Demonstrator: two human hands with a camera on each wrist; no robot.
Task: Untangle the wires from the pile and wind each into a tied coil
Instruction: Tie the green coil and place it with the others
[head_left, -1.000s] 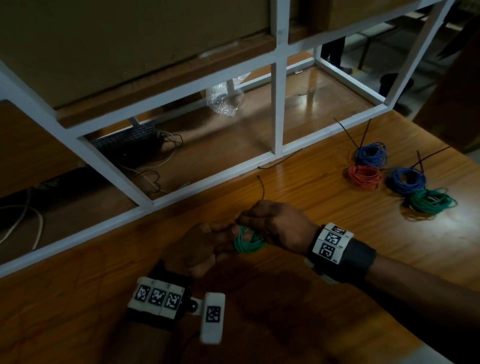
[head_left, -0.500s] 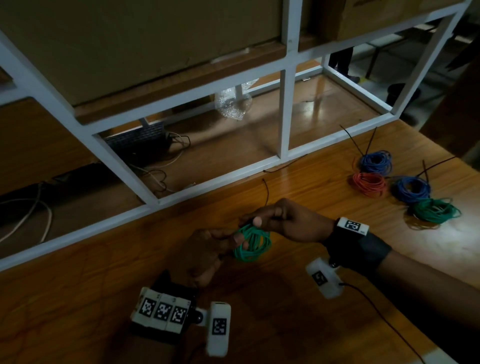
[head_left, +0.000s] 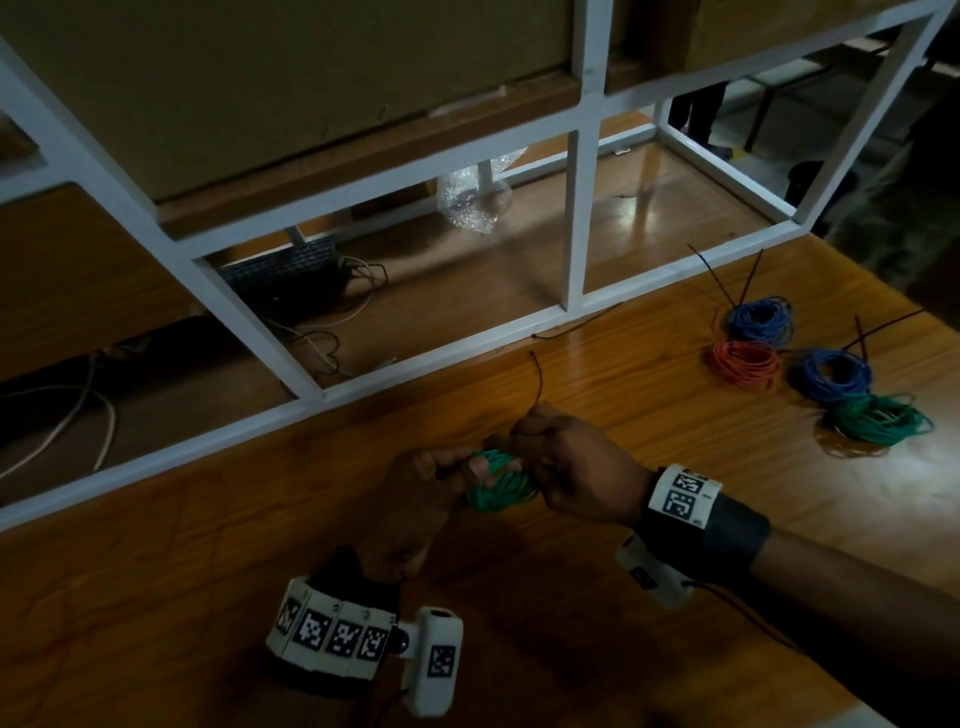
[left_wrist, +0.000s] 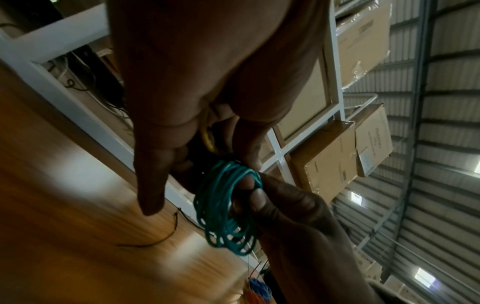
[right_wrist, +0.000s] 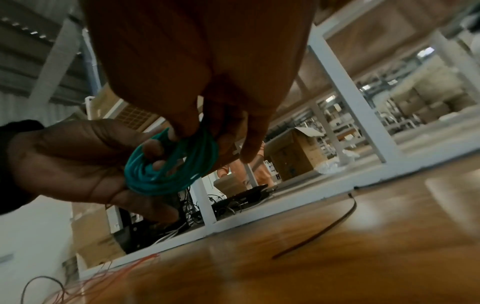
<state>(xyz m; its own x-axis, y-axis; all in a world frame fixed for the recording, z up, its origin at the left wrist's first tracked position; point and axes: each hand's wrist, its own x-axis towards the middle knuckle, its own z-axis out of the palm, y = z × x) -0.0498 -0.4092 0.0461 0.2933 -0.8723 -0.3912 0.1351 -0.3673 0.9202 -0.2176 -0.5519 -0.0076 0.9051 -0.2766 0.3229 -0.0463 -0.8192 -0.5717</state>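
Observation:
A small green wire coil is held just above the wooden table between both hands. My left hand grips its left side, with fingertips poking through the loop. My right hand is curled over the coil's top and pinches the strands. A thin black tie sticks up out of the right fist. The left wrist view shows the coil edge-on between the two hands.
Four tied coils lie at the far right: blue, red, blue, green. A white metal frame borders the table's far edge, with another black tie beside it. Loose orange wires lie near my left.
My right hand has rolled back over the coil and closed on it, wrist band turned upward. The coil, open and plainly visible half a second ago, is now partly covered.

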